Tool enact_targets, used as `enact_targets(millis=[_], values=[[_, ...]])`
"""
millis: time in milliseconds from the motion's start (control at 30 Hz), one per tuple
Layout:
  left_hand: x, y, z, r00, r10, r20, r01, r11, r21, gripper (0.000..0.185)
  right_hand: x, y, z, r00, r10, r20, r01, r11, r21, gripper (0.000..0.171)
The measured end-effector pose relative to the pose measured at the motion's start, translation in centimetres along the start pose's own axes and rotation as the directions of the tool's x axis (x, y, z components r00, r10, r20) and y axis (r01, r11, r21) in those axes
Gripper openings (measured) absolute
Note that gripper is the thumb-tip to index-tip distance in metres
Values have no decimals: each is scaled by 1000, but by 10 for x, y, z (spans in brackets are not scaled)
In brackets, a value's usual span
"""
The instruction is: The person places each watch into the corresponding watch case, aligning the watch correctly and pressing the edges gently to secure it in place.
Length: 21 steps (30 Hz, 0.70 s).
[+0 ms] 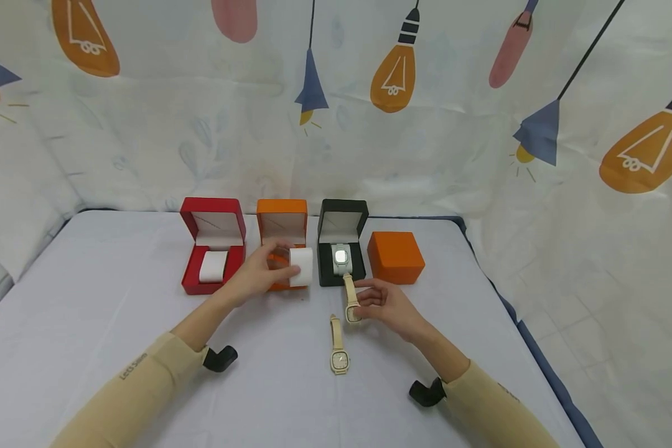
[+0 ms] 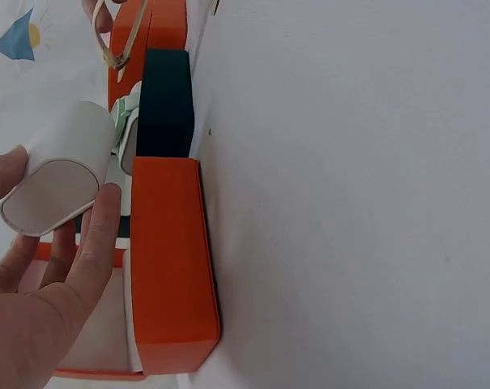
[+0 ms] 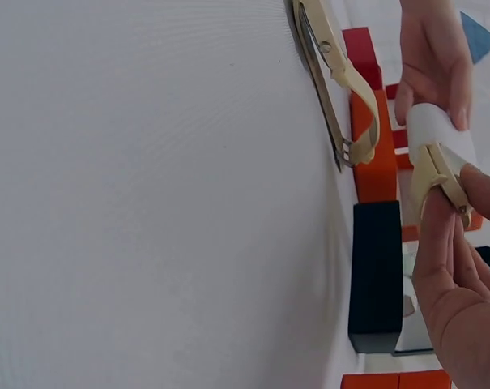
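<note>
Tabletop (image 1: 280,398): spreading white across the lower frame, a dark blue edge (image 1: 560,384) running down at right.
Backdrop (image 1: 347,168): hanging across the upper frame, showing printed orange bulbs (image 1: 392,79) and blue lamps (image 1: 312,81).
Left hand (image 1: 257,269): gripping a white cushion (image 1: 301,266) near frame centre.
Right hand (image 1: 391,305): pinching a cream watch (image 1: 350,291), right of centre.
Left sleeve (image 1: 145,382): showing "Let's" at lower left, the remaining lettering (image 1: 133,366) appearing too small to read.
</note>
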<state>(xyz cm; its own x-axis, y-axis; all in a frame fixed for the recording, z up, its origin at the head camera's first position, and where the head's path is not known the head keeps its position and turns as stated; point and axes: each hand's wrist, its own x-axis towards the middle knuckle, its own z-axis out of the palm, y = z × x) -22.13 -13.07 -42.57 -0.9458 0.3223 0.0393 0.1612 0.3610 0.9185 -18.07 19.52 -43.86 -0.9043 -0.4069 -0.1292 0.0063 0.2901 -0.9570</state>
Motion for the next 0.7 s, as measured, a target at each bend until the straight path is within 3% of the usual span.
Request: enact_targets(millis=[700], values=[[-9, 4, 20, 996, 4, 84, 2, 997, -75, 53, 12, -15, 7, 999, -25, -43, 27, 999, 42, 47]])
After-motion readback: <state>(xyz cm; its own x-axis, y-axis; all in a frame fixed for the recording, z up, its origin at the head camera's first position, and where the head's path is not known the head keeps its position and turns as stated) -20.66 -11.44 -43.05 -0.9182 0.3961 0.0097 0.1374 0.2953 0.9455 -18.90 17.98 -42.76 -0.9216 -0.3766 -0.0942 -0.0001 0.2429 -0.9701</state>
